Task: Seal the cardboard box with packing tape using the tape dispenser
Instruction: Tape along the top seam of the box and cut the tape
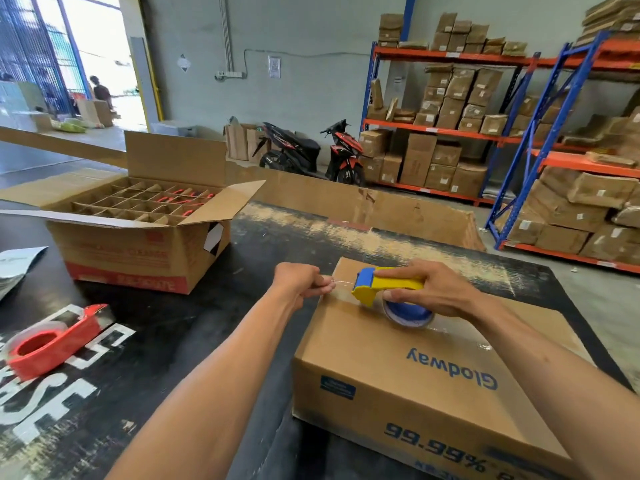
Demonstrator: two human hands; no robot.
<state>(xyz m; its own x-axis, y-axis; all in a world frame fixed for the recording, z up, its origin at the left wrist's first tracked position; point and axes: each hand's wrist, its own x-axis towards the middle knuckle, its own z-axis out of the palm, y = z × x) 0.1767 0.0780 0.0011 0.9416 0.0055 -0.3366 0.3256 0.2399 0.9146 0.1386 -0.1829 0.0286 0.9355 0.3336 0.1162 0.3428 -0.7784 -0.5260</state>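
The left hand's fingertips [323, 284] are pinching the loose end of the clear tape [341, 285], stretching it taut just past the far-left edge of the sealed-looking cardboard box [398, 368]. The right hand [429, 292] is wrapping around the yellow and blue tape dispenser [384, 284], fingers clamping its handle and the thumb pressing beside the blue roll, with the dispenser sitting on the box top along the seam.

Stuff I'd be worrying about: that short strip is looking thin and could be folding onto itself or sticking to the fingers if the pinch slackens. If the dispenser tilts, the blade could be cutting it early, or the tape could be wandering off the seam.

As for containers, the closed box is hiding its contents, can't tell what's in there. The open carton [138, 244] further left on the black table [194, 327] is showing cardboard dividers with a few red-topped items in the cells, many cells looking empty. A spare red dispenser [52, 344] is lying near the table's left edge.
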